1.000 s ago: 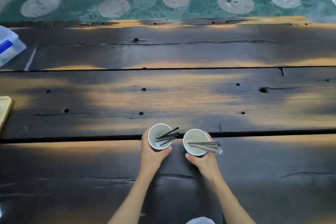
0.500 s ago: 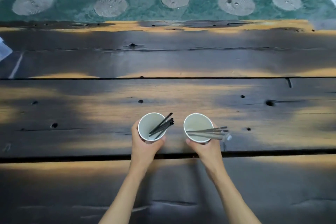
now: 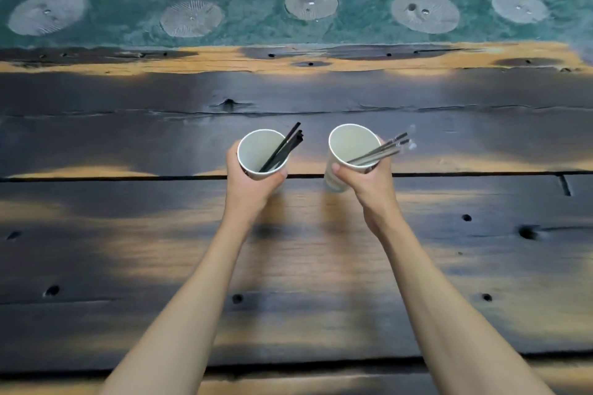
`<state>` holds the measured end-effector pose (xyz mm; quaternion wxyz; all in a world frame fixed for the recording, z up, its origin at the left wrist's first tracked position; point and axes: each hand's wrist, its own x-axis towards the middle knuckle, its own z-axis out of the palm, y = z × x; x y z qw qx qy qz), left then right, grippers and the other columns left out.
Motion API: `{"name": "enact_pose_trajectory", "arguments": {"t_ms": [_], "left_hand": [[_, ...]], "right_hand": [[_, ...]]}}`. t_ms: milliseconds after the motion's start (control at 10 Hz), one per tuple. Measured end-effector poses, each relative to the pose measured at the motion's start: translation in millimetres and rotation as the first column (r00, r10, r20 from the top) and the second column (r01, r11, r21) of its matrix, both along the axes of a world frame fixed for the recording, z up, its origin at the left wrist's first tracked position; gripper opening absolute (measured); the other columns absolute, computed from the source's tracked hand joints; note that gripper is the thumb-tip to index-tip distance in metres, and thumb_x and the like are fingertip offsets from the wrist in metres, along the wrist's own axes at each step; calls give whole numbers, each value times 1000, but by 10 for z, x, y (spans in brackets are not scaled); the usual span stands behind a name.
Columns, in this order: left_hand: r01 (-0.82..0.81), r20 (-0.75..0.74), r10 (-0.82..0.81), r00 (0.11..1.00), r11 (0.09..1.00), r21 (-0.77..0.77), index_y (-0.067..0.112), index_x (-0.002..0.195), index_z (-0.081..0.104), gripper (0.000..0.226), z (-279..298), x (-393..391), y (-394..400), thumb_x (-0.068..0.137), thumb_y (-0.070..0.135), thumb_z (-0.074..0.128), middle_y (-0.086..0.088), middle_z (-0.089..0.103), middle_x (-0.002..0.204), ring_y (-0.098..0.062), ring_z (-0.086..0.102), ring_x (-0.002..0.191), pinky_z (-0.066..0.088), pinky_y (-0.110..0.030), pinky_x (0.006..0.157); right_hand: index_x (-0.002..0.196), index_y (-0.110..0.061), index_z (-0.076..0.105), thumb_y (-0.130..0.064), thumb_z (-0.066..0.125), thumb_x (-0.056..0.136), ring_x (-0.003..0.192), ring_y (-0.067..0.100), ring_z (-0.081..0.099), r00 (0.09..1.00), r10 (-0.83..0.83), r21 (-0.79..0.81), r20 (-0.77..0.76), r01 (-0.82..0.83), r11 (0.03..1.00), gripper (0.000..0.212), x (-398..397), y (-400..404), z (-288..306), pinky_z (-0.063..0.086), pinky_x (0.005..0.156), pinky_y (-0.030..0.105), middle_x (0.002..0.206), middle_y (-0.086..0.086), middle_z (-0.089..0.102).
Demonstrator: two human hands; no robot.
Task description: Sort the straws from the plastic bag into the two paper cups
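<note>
Left hand [image 3: 250,184] has its fingers clamped round the left paper cup [image 3: 261,154], which holds the black straws [image 3: 284,147] leaning up and right past the rim; right hand [image 3: 365,183] has its fingers clamped round the right paper cup [image 3: 351,151], holding the clear wrapped straws [image 3: 382,151] that poke out to the right. Both cups sit side by side, apart, over the dark wooden desk [image 3: 128,250] near a plank seam (can't tell if the bases touch it). Green patterned floor strip [image 3: 250,19] lies beyond the far edge.
</note>
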<state>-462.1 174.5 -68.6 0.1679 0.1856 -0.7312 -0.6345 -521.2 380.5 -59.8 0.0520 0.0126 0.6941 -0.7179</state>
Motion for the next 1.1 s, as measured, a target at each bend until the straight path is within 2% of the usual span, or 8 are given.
{"name": "enact_pose_trajectory", "arguments": {"t_ms": [100, 300, 400, 600, 800, 900, 1000, 1100], "left_hand": [[-10, 2, 10, 1000, 1000, 14, 20, 132, 40, 79, -118, -286, -88, 70, 6, 86, 12, 55, 124, 6, 57, 110, 47, -17, 95], [-12, 5, 11, 1000, 999, 31, 22, 135, 39, 80, -330, -615, -141, 71, 12, 87, 2, 55, 131, -8, 57, 119, 49, -31, 101], [-21, 8, 21, 1000, 1000, 23, 22, 135, 39, 81, -407, -677, -157, 70, 13, 87, 9, 55, 128, -1, 57, 116, 49, -22, 96], [-45, 11, 45, 999, 998, 31, 26, 133, 39, 80, -452, -680, -164, 70, 12, 87, 13, 54, 126, 2, 57, 114, 49, -27, 100], [-23, 77, 18, 997, 998, 64, 24, 145, 31, 92, -393, -631, -176, 72, 16, 86, 4, 48, 142, -6, 48, 130, 42, -32, 110], [-54, 155, 52, 987, 998, 12, 31, 150, 23, 101, -327, -481, -171, 72, 29, 86, 1, 36, 153, -13, 37, 140, 33, -40, 116], [-109, 197, 108, 974, 994, -5, 34, 152, 20, 103, -129, -241, -134, 72, 34, 86, -2, 26, 159, -17, 29, 144, 28, -40, 116], [-130, 134, 137, 982, 990, -57, 36, 152, 22, 97, 105, 135, -88, 77, 33, 83, 0, 24, 160, -10, 27, 144, 25, -38, 117]], "right_hand": [[137, -11, 43, -3, 85, 70, 119, 26, 61, 1000, 11, -7, 7, -11, 1000, 79, -294, -81, -152, 52, 100, 38, 129, 14, 62], [136, -18, 43, -11, 87, 67, 117, 17, 62, 1000, 13, 42, 21, -14, 999, 82, -601, -133, -469, 51, 102, 39, 128, 6, 63], [135, -22, 43, -15, 88, 66, 117, 16, 62, 1000, 0, 59, 22, -2, 998, 82, -677, -140, -564, 50, 102, 39, 127, 3, 64], [138, -25, 39, -17, 88, 65, 122, 17, 59, 999, -2, 63, 34, 0, 998, 88, -716, -165, -639, 45, 107, 48, 132, 2, 61], [141, -25, 33, -5, 84, 68, 130, 16, 52, 995, 44, 0, 86, -45, 999, 91, -600, -114, -586, 42, 111, 48, 142, -2, 52], [145, -29, 29, -13, 84, 69, 143, 18, 34, 993, 14, 40, 115, -18, 999, 95, -413, -33, -489, 28, 119, 43, 154, -6, 35], [150, -37, 21, -22, 84, 75, 144, 21, 28, 985, -16, 75, 169, 3, 997, 99, -174, 40, -281, 30, 114, 43, 160, -7, 26], [149, -38, 24, -25, 80, 80, 143, 16, 32, 992, -78, 104, 103, 67, 992, 90, 138, 101, -25, 33, 111, 38, 157, -11, 30]]}}
